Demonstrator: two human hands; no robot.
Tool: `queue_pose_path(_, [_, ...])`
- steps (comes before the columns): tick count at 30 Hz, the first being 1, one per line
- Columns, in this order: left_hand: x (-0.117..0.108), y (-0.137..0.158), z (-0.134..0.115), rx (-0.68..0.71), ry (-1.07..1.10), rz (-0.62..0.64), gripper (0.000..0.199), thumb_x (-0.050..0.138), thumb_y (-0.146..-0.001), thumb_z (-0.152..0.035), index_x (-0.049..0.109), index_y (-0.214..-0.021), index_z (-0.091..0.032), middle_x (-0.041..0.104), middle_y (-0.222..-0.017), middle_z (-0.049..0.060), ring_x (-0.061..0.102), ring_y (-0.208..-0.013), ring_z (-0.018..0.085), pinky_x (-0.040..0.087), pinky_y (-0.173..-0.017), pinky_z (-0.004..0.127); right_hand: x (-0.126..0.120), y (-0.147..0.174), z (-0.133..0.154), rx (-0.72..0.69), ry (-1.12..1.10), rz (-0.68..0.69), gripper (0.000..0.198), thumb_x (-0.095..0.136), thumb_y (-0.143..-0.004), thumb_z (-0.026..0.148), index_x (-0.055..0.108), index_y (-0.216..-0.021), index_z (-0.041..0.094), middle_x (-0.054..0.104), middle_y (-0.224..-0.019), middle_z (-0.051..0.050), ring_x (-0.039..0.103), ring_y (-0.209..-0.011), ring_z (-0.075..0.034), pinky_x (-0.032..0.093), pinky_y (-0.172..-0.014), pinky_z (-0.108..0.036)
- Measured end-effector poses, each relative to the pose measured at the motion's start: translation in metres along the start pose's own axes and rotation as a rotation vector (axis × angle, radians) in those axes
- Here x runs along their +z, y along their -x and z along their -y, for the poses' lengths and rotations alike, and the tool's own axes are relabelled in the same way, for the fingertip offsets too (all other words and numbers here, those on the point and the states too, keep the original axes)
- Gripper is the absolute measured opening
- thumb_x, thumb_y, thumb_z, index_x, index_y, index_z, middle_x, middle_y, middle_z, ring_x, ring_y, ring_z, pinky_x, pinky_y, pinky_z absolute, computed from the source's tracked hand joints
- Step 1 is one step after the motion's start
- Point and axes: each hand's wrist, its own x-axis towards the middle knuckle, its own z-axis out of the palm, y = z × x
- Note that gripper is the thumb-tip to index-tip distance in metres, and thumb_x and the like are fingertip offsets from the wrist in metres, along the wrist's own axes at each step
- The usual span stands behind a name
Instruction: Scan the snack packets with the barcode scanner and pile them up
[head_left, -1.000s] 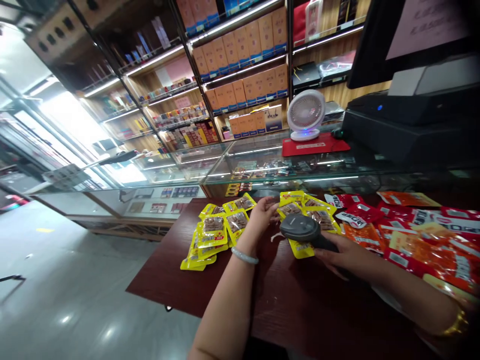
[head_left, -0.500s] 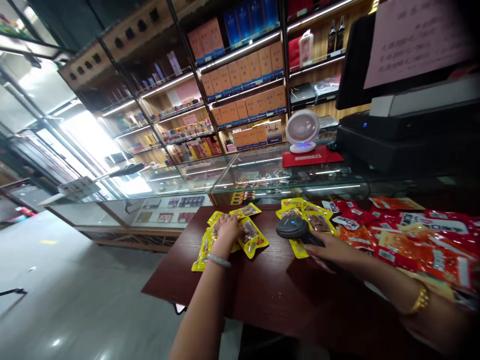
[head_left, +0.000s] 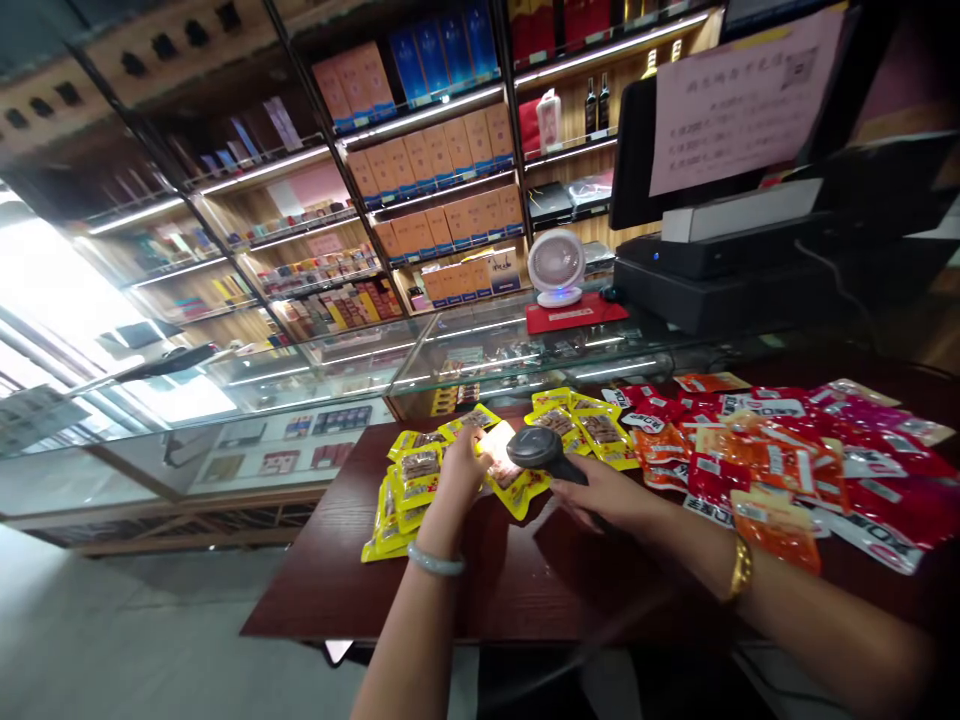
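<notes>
The yellow snack packet [head_left: 516, 478] is lying on the dark wooden table [head_left: 525, 590], tipped up by your left hand [head_left: 461, 470], whose fingers are pinching its edge. Your right hand [head_left: 607, 497] is gripping the barcode scanner [head_left: 541, 449], whose head is hovering just above that packet. Yellow packets [head_left: 409, 480] are piling up just left, red and orange packets [head_left: 765, 455] spreading right.

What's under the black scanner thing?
A yellow snack packet lies under the scanner, lit by its light, on the dark wooden table. The right hand holds the scanner; the left hand touches the packet. The scanner covers the packet's upper part.
</notes>
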Motion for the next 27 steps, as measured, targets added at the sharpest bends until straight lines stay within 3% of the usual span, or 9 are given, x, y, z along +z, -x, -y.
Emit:
queue_pose_path(5, [0.017, -0.007, -0.002, -0.009, 0.067, -0.022, 0.027, 0.071, -0.068, -0.014, 0.060, -0.091, -0.020, 0.066, -0.085, 0.001, 0.063, -0.078, 0.018, 0.048, -0.072, 0.029, 0.010, 0.008, -0.013, 0.027, -0.150, -0.080, 0.044, 0.066, -0.082, 0.058, 0.051, -0.101, 0.021, 0.048, -0.044, 0.011, 0.039, -0.033, -0.008, 0.031, -0.032, -0.019])
queue_pose_path(9, [0.048, -0.028, -0.013, -0.034, 0.308, 0.157, 0.030, 0.069, -0.075, -0.018, 0.060, -0.103, -0.019, 0.070, -0.091, 0.002, 0.064, -0.070, 0.014, 0.051, -0.067, 0.027, 0.018, 0.012, -0.018, -0.025, -0.281, -0.161, 0.042, 0.064, -0.084, 0.058, 0.049, -0.101, 0.021, 0.045, -0.046, 0.012, 0.036, -0.033, -0.007, 0.030, -0.033, -0.018])
queue_pose_path(11, [0.051, -0.044, -0.013, 0.029, 0.240, 0.202, 0.028, 0.066, -0.081, -0.023, 0.061, -0.109, -0.019, 0.071, -0.098, 0.006, 0.067, -0.080, 0.017, 0.053, -0.074, 0.029, 0.022, 0.013, -0.020, -0.027, -0.311, -0.193, 0.043, 0.063, -0.085, 0.057, 0.049, -0.103, 0.021, 0.045, -0.048, 0.012, 0.036, -0.033, -0.007, 0.029, -0.033, -0.017])
queue_pose_path(14, [0.032, -0.072, -0.001, 0.052, -0.218, 0.090, 0.029, 0.061, -0.087, -0.031, 0.064, -0.113, -0.018, 0.069, -0.117, 0.014, 0.063, -0.109, 0.025, 0.048, -0.094, 0.035, 0.026, 0.014, -0.023, 0.016, -0.340, -0.194, 0.044, 0.065, -0.083, 0.056, 0.050, -0.107, 0.022, 0.047, -0.053, 0.011, 0.037, -0.037, -0.007, 0.032, -0.034, -0.017])
queue_pose_path(17, [0.003, -0.098, 0.023, -0.092, -0.581, 0.095, 0.034, 0.057, -0.089, -0.034, 0.066, -0.115, -0.014, 0.062, -0.129, 0.022, 0.055, -0.124, 0.033, 0.043, -0.101, 0.041, 0.030, 0.017, -0.025, 0.032, -0.351, -0.180, 0.047, 0.067, -0.080, 0.057, 0.051, -0.106, 0.022, 0.047, -0.055, 0.011, 0.037, -0.037, -0.007, 0.031, -0.034, -0.018])
queue_pose_path(20, [-0.013, -0.112, 0.043, -0.192, -0.639, 0.166, 0.039, 0.071, -0.076, -0.038, 0.070, -0.104, -0.012, 0.064, -0.123, 0.027, 0.057, -0.120, 0.040, 0.046, -0.095, 0.045, 0.034, 0.020, -0.027, 0.036, -0.354, -0.161, 0.045, 0.067, -0.079, 0.058, 0.050, -0.102, 0.022, 0.046, -0.055, 0.011, 0.036, -0.036, -0.006, 0.031, -0.034, -0.017])
queue_pose_path(24, [-0.016, -0.117, 0.048, -0.205, -0.642, 0.194, 0.046, 0.083, -0.058, -0.043, 0.071, -0.093, -0.016, 0.068, -0.115, 0.024, 0.059, -0.118, 0.041, 0.046, -0.093, 0.045, 0.038, 0.025, -0.027, 0.048, -0.312, -0.149, 0.041, 0.065, -0.082, 0.057, 0.050, -0.099, 0.022, 0.047, -0.053, 0.012, 0.037, -0.037, -0.006, 0.032, -0.035, -0.017])
queue_pose_path(27, [-0.018, -0.117, 0.035, -0.145, -0.577, 0.161, 0.041, 0.078, -0.066, -0.045, 0.070, -0.095, -0.017, 0.070, -0.111, 0.019, 0.063, -0.111, 0.035, 0.046, -0.091, 0.039, 0.040, 0.026, -0.025, 0.050, -0.275, -0.151, 0.041, 0.064, -0.083, 0.057, 0.050, -0.098, 0.022, 0.046, -0.050, 0.012, 0.037, -0.036, -0.007, 0.032, -0.035, -0.017])
